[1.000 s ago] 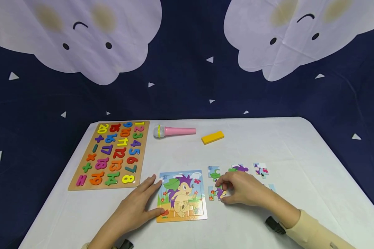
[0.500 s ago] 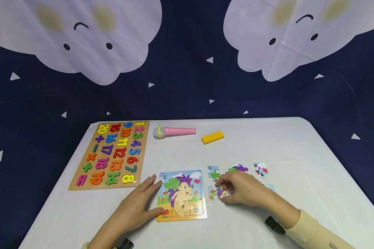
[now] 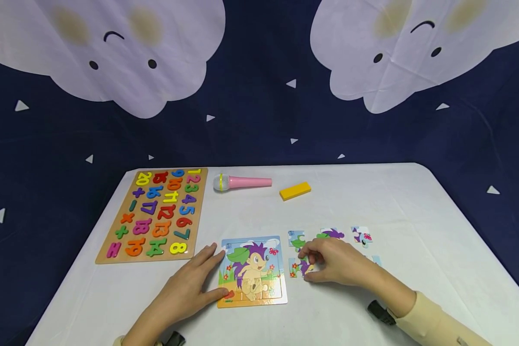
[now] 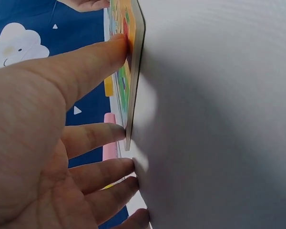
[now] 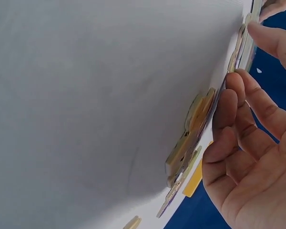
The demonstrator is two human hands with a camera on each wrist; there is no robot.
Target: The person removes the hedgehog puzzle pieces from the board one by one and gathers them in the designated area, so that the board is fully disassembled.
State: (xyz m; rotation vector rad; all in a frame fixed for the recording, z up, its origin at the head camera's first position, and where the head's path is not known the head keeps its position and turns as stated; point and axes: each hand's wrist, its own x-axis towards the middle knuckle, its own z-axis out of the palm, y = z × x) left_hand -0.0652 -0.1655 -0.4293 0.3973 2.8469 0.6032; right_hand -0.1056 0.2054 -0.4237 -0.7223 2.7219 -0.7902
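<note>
In the head view, a square jigsaw puzzle (image 3: 253,269) with a purple-haired hedgehog picture lies in front of the person. The left hand (image 3: 186,290) rests at its left side with spread fingers, the thumb on the lower left corner, as the left wrist view also shows around the puzzle edge (image 4: 135,71). Just right of the puzzle, the right hand (image 3: 343,262) pinches a puzzle piece (image 3: 293,268) with red flowers and purple hair between thumb and index finger, low at the table. The right hand partly covers this piece and others behind it.
More loose puzzle pieces lie around the right hand, among them a leaf piece (image 3: 296,238), a purple piece (image 3: 334,233) and a butterfly piece (image 3: 362,235). Farther back are a number board (image 3: 149,221), a pink toy microphone (image 3: 248,182) and a yellow block (image 3: 295,191).
The right thumb tip and the pinched puzzle piece have shifted very slightly left. The left hand and the jigsaw puzzle look the same.
</note>
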